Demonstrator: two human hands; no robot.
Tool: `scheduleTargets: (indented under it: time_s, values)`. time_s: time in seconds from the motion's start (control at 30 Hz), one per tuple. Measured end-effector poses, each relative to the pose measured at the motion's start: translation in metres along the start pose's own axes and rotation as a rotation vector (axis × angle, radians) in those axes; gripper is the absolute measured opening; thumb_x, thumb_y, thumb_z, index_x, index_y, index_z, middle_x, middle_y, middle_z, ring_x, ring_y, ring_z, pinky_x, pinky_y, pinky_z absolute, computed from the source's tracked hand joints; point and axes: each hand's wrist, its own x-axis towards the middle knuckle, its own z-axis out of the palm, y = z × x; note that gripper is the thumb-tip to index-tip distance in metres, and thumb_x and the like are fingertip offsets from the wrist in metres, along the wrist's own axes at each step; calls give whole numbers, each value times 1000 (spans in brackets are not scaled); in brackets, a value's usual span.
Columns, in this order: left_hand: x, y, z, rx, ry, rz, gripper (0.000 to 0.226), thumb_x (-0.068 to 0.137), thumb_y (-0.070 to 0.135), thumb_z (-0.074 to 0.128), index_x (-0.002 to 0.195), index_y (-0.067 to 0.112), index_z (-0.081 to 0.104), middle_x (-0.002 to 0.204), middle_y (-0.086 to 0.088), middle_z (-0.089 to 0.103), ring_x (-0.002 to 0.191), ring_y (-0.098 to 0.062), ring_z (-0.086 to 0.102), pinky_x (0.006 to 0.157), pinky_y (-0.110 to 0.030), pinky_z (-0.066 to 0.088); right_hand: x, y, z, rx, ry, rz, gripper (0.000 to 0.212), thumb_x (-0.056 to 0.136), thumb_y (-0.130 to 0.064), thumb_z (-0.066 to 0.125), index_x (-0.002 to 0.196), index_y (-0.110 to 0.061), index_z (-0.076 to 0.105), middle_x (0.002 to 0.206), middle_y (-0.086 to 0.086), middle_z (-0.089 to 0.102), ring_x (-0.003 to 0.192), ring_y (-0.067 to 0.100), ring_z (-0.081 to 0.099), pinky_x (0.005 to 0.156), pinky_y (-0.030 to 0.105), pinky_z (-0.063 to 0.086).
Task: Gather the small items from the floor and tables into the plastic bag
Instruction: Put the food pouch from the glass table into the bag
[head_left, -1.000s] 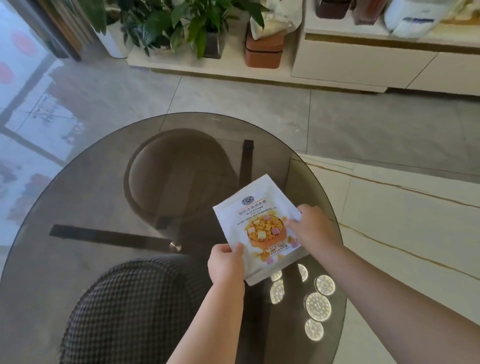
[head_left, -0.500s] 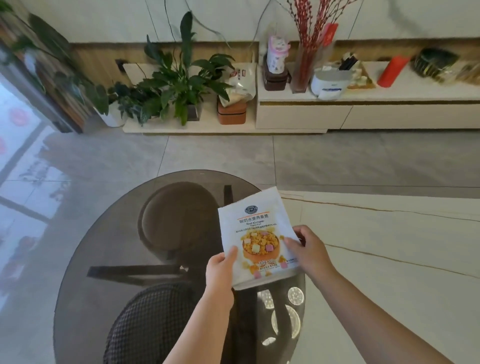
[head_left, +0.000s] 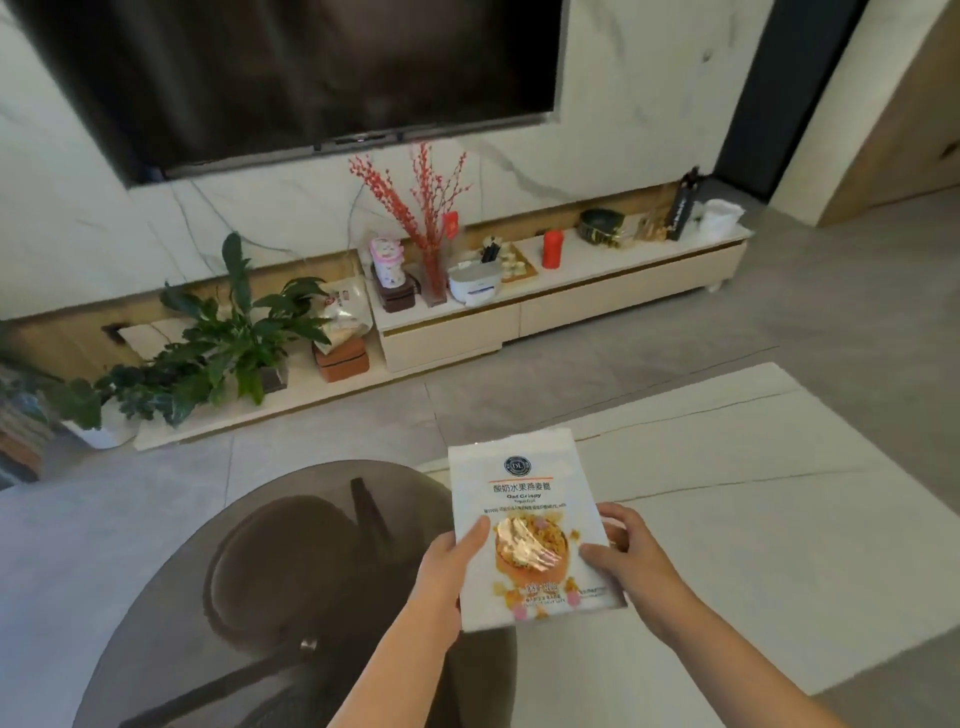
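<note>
We hold a white snack pouch (head_left: 530, 525) in front of us with both hands, above the far right edge of the round dark glass table (head_left: 156, 571); the pouch is lifted and does not touch the glass. Its printed front faces us, with a round dark logo at the top, a line of Chinese characters, the words "Oat Crispy" and a picture of a bowl of cereal; a bright glare covers the middle of the bowl. Our left hand (head_left: 447, 571) grips the lower left edge of the pouch; the thumb lies flat on the front and the other fingers are hidden behind it. Our right hand (head_left: 626, 564) grips the lower right edge; the thumb presses on the front near the bowl picture, and the fingers curl around the right edge to the back.

Through the glass we see a round brown stool (head_left: 280, 561) and dark crossing bars of the frame. To the right of the table lies a pale marble-look surface (head_left: 727, 519) with thin veins. Farther away, a long low white cabinet (head_left: 571, 306) stands along the wall, and on it are a vase of red branches (head_left: 421, 208), a red cylinder (head_left: 552, 249) and a white appliance (head_left: 475, 283); green plants (head_left: 228, 338) stand at its left end, and a large dark screen (head_left: 291, 78) hangs above.
</note>
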Motion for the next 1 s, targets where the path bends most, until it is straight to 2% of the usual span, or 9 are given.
scheduleTargets:
  time_s: [0.07, 0.13, 0.23, 0.3, 0.4, 0.53, 0.8, 0.93, 1.0]
  values:
    - [-11, -4, 34, 40, -92, 9, 58, 77, 31, 77, 124, 6, 54, 110, -18, 71, 100, -39, 68, 90, -61, 50, -26, 1, -37, 121, 28, 23, 60, 78, -5, 70, 125, -26, 38, 114, 10, 66, 92, 31, 70, 75, 43, 58]
    - [-22, -9, 73, 66, -185, 31, 61, 74, 26, 80, 124, 6, 51, 110, -22, 69, 99, -42, 68, 88, -63, 50, -50, 3, -75, 182, 72, 7, 69, 68, -15, 77, 127, -21, 42, 112, 11, 68, 91, 32, 71, 82, 49, 57]
    - [-39, -19, 137, 125, -312, 85, 67, 68, 26, 82, 125, 8, 50, 108, -22, 70, 97, -42, 68, 86, -64, 50, -82, 9, -131, 239, 186, -48, 54, 78, -19, 77, 124, -17, 49, 112, 8, 69, 90, 28, 72, 84, 49, 57]
    - [-53, -24, 181, 191, -385, 130, 60, 73, 32, 77, 123, 10, 52, 107, -19, 71, 97, -39, 69, 87, -61, 51, -101, 17, -167, 314, 272, -82, 52, 79, -22, 77, 121, -18, 47, 112, 8, 68, 89, 29, 72, 81, 50, 58]
    - [-78, -37, 244, 306, -476, 188, 45, 88, 42, 61, 120, 10, 59, 106, -15, 73, 97, -35, 70, 89, -56, 53, -129, 33, -218, 413, 377, -118, 60, 73, -26, 80, 121, -18, 46, 112, 11, 68, 89, 32, 72, 80, 53, 57]
    - [-102, -68, 312, 405, -540, 203, 39, 93, 40, 55, 115, 8, 61, 101, -15, 74, 92, -35, 71, 87, -55, 54, -165, 65, -277, 520, 505, -144, 60, 75, -20, 80, 124, -16, 45, 112, 12, 68, 90, 33, 71, 79, 53, 57]
    - [-133, -152, 418, 591, -549, 133, 31, 93, 32, 59, 106, 4, 59, 86, -13, 76, 78, -31, 73, 64, -38, 58, -236, 131, -362, 634, 658, -177, 47, 79, -12, 74, 118, -13, 47, 111, 10, 68, 90, 30, 71, 70, 42, 59]
    - [-153, -189, 463, 686, -605, 99, 24, 94, 28, 58, 94, 4, 57, 85, -17, 74, 71, -31, 70, 56, -34, 55, -270, 162, -391, 689, 788, -188, 41, 81, -6, 72, 114, -12, 48, 100, 7, 70, 79, 23, 71, 56, 32, 58]
    - [-162, -205, 482, 745, -651, 92, 24, 95, 27, 58, 90, 4, 55, 86, -18, 73, 68, -30, 69, 53, -31, 53, -286, 176, -400, 729, 846, -183, 32, 82, -4, 70, 105, -14, 51, 94, 6, 69, 71, 19, 70, 52, 29, 57]
